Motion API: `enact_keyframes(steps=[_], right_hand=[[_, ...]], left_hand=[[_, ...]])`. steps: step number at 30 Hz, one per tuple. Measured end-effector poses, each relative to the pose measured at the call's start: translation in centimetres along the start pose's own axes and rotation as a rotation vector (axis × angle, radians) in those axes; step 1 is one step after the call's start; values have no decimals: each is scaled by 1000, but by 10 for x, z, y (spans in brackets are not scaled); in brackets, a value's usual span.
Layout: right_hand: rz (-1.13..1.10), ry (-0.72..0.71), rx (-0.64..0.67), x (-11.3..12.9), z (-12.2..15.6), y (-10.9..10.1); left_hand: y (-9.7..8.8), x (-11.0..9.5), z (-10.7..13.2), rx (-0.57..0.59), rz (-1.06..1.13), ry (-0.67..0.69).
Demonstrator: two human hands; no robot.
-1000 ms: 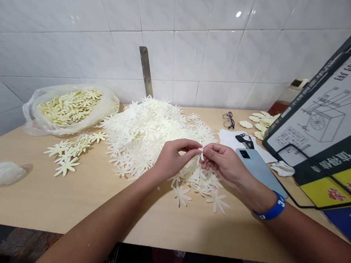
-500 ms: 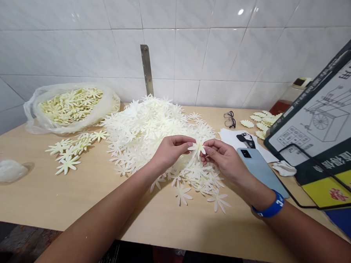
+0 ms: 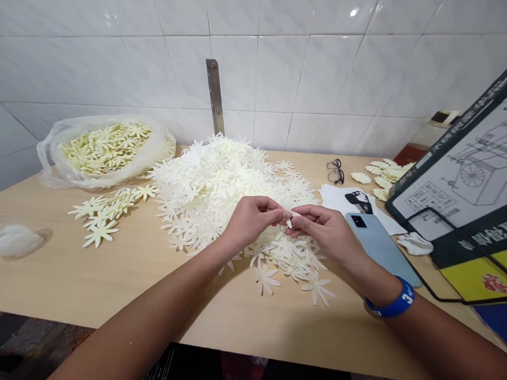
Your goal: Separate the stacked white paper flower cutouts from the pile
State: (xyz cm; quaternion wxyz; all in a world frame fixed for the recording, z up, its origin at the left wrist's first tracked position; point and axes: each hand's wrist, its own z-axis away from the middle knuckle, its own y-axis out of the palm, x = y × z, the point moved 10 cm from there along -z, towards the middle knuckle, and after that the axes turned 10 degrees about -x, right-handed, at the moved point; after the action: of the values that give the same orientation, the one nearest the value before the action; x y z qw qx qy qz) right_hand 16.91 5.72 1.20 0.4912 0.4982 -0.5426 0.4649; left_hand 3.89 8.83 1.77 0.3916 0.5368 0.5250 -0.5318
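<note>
My left hand (image 3: 251, 221) and my right hand (image 3: 319, 230) meet in the middle of the view above a heap of white foam flowers (image 3: 219, 199). Between their fingertips is a small white flower (image 3: 290, 218), pinched narrow so that most of it is hidden. Both hands hold this piece. Under my wrists the heap spreads towards me, with loose flowers (image 3: 267, 278) lying at its front edge. A blue wristband (image 3: 390, 299) circles my right wrist.
A plastic bag of cream flowers (image 3: 105, 148) and a loose cream group (image 3: 103, 219) lie left on the wooden table (image 3: 104, 278). On the right are a phone (image 3: 375, 247), glasses (image 3: 336, 171), paper, and a printed board (image 3: 470, 178) against the tiled wall.
The flower that was spread open between my fingers is now pinched narrow. My hands have drawn closer together around it, and the view has shifted slightly.
</note>
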Motion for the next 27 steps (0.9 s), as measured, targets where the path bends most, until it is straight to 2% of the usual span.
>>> enact_keyframes(steps=[7,10,13,17,19,24,27], right_hand=[[23,-91,5,8,3,-1],[-31,-78,-47,3,-2,-10],[-87,-110,-156,1,-7,-25],[-118,-199,-335,4,-9,-46],[-112,-223,-373,7,-8,-51],[30,-266,-341,18,-3,-42],[129,-297,-275,20,3,-30]], left_hand=[[5,-1,0,78,7,8],[-12,-5,-8,-38,-18,42],[-28,-4,-14,-147,-47,47],[-29,7,-15,-155,-135,7],[-29,5,-13,-172,-191,46],[-38,-18,-4,-319,-283,258],[-19,-25,1,-189,-230,308]])
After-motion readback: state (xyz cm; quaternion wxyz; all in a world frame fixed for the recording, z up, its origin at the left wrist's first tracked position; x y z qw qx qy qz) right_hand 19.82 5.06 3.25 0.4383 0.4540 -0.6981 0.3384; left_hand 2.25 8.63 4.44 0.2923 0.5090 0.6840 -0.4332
